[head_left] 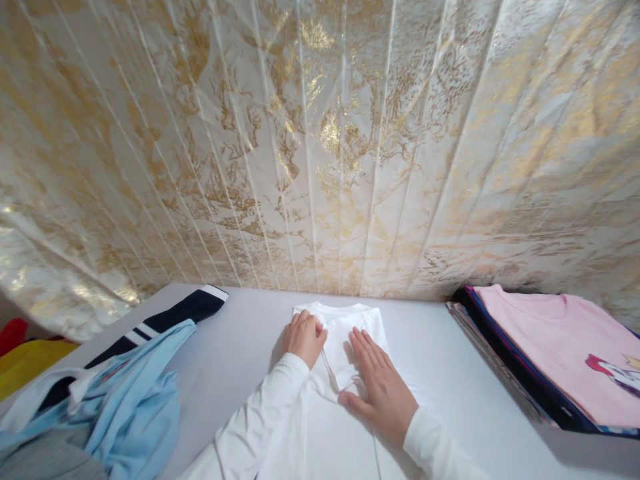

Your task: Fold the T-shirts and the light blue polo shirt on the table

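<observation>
A white shirt [340,433] lies on the table in front of me, its neckline at the far end and part of the fabric folded over its upper middle. My left hand [303,339] is closed, fingers curled and pinching cloth at the shirt's upper left. Pressed flat on the right side of the folded part is my right hand [381,387], its fingers stretched out and thumb apart. The near end of the shirt runs out of view.
On the right, a stack of folded clothes [500,360] has a pink shirt [540,333] on top. Loose clothes lie at left, among them a light blue garment [145,407] and a navy one with white stripes [175,317]. A gold-patterned curtain [320,147] hangs behind the white table [225,373].
</observation>
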Tool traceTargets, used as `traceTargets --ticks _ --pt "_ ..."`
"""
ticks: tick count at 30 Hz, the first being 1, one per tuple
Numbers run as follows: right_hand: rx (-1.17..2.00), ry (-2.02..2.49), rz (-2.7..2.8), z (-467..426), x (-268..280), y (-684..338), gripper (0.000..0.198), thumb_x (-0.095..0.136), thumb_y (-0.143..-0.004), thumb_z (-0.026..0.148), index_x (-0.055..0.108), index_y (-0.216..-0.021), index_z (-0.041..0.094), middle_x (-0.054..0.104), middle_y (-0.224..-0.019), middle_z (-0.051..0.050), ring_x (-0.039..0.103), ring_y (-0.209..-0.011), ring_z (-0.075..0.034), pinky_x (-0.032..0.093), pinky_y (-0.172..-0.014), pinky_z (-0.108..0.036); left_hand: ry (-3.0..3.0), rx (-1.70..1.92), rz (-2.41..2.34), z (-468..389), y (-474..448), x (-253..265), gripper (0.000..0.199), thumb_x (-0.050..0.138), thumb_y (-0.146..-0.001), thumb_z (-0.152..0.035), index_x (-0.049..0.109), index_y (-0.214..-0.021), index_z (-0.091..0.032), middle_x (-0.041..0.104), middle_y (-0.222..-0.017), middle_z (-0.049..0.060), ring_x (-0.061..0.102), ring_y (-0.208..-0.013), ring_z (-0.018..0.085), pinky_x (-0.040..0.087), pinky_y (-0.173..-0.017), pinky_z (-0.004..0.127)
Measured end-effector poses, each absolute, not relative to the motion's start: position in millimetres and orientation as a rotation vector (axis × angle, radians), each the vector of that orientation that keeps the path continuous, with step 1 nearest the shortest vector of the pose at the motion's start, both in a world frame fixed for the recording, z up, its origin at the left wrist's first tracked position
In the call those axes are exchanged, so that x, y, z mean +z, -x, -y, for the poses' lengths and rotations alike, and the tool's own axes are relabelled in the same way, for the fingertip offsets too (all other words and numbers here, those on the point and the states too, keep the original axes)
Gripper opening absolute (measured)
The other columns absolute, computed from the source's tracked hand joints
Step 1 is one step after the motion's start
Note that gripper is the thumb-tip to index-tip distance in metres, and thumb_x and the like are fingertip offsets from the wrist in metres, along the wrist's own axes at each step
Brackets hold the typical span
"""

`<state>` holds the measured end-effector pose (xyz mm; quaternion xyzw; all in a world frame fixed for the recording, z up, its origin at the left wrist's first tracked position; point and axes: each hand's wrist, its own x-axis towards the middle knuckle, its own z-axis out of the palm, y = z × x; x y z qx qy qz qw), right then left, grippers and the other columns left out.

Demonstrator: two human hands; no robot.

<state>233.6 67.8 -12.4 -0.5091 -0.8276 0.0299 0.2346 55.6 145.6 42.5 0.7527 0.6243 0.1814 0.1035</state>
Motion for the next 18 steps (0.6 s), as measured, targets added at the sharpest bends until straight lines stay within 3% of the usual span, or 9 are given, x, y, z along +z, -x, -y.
traceTargets --ticks 6,8,11,14,18 --pt "-0.003 1.419 2.323 -67 -13 -234 0.087 0.055 -0.081 0.046 0.013 -0.147 0.009 0.020 -0.151 -0.018 0.011 -0.140 -0.029 0.029 -0.109 -0.051 -2.098 0.535 -1.879 -152 -50 38 0.011 0.049 -0.091 -0.027 0.054 -0.083 -0.021 0.062 -0.070 -0.002 0.060 -0.069 0.015 0.037 -0.061 0.024" --pt "-0.021 1.419 2.335 -68 -13 -234 0.082 0.053 -0.083 0.044 0.014 -0.146 0.009 0.022 -0.151 -0.018 0.012 -0.140 -0.029 0.029 -0.109 -0.050 -2.106 0.525 -1.888 -149 -51 42 0.003 0.050 -0.090 -0.023 0.052 -0.089 -0.021 0.061 -0.072 -0.002 0.060 -0.071 0.017 0.037 -0.062 0.025" --pt "-0.035 1.415 2.348 -68 -12 -234 0.079 0.051 -0.084 0.041 0.014 -0.146 0.009 0.025 -0.150 -0.017 0.014 -0.140 -0.028 0.028 -0.110 -0.049 -2.185 0.536 -1.863 -136 -53 53 0.014 0.055 -0.084 -0.013 0.051 -0.096 -0.019 0.062 -0.091 0.004 0.058 -0.090 0.019 0.038 -0.074 0.027" --pt "-0.043 1.417 2.359 -68 -12 -233 0.079 0.050 -0.083 0.040 0.014 -0.147 0.009 0.026 -0.150 -0.017 0.016 -0.140 -0.027 0.028 -0.110 -0.049 -2.286 0.490 -1.749 -110 -50 64 0.006 0.059 -0.081 -0.014 0.056 -0.081 -0.020 0.060 -0.093 0.003 0.055 -0.095 0.020 0.037 -0.080 0.028" --pt "-0.044 1.418 2.342 -68 -13 -233 0.080 0.049 -0.084 0.043 0.013 -0.147 0.010 0.027 -0.150 -0.016 0.017 -0.139 -0.027 0.029 -0.109 -0.048 -2.288 0.450 -1.589 -77 -49 58 0.017 0.065 -0.080 -0.029 0.058 -0.066 -0.021 0.060 -0.081 0.001 0.055 -0.086 0.020 0.039 -0.074 0.029"
